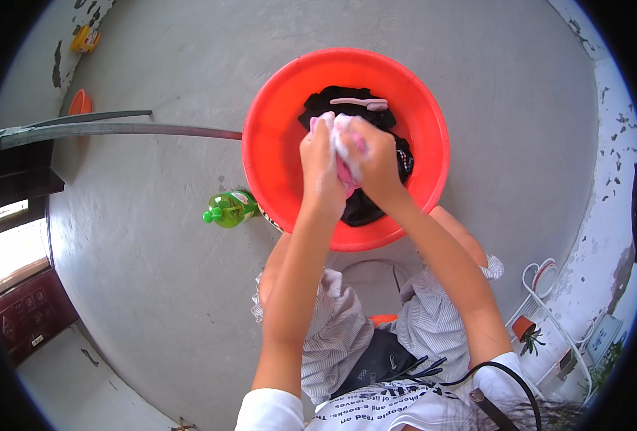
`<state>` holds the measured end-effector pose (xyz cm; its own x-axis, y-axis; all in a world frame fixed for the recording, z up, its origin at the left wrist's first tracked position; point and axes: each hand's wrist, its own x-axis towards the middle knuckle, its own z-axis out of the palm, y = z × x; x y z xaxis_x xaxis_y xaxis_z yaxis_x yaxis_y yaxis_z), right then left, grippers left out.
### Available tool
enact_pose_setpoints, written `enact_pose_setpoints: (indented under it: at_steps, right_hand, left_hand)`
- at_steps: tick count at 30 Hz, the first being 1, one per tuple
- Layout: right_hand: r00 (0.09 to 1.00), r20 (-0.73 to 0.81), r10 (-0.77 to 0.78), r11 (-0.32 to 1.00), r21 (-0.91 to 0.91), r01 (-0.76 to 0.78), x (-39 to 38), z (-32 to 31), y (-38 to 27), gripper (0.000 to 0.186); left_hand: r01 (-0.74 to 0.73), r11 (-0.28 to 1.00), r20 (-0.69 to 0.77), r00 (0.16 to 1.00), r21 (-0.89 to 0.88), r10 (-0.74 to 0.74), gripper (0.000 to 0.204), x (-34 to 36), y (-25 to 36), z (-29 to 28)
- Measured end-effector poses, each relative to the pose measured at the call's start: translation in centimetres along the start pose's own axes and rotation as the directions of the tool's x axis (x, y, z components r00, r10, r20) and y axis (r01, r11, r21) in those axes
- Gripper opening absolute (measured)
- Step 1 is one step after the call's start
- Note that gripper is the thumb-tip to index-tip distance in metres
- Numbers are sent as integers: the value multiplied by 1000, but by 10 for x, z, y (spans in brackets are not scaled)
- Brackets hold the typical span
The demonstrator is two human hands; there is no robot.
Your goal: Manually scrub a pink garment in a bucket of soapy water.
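Both my hands are closed on a wet pink cloth (pixel 345 176) covered in white suds, above the middle of a large orange-red basin (pixel 270 154). My left hand (pixel 318 164) grips its left side, and my right hand (pixel 377 159) is wrapped round the right side, slightly blurred. Most of the cloth is hidden by my fingers. Below it, black clothing (pixel 317 109) lies bunched in the basin. A pale pink brush (pixel 361 103) rests on the far part of that clothing, beyond my hands.
Close to the basin's left side is a green bottle (pixel 231 208) of liquid. A metal bar (pixel 153 129) reaches toward the basin from the left. A small orange tub (pixel 80 103) and a yellow container (pixel 85 39) sit far left. At right, a white rack (pixel 548 309) holds a potted plant (pixel 525 329).
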<state>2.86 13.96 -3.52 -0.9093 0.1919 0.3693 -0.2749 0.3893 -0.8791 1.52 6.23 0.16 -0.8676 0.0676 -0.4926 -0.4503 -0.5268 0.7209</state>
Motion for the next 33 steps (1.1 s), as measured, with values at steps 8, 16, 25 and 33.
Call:
enact_pose_setpoints:
  at_steps: [8,16,25,33]
  right_hand:
    - [985,-25,171,985,-8,-171,0,-6,-2,18]
    - [974,129,-188,979,-61,197,-7,-2,-12,10]
    - [927,23,373,900,235,-368,12,-6,10,30]
    - [989,94,-118,990,-67,125,-10,0,-14,12]
  left_hand:
    - [40,998,-52,998,-53,-43,22,5,-1,5]
    - [30,994,-56,998,-107,-37,20,13,-2,-8]
    - [66,997,-17,998,31,-65,28,1,-18,3]
    - [70,995,-16,997,-64,-71,22,20,0,-14]
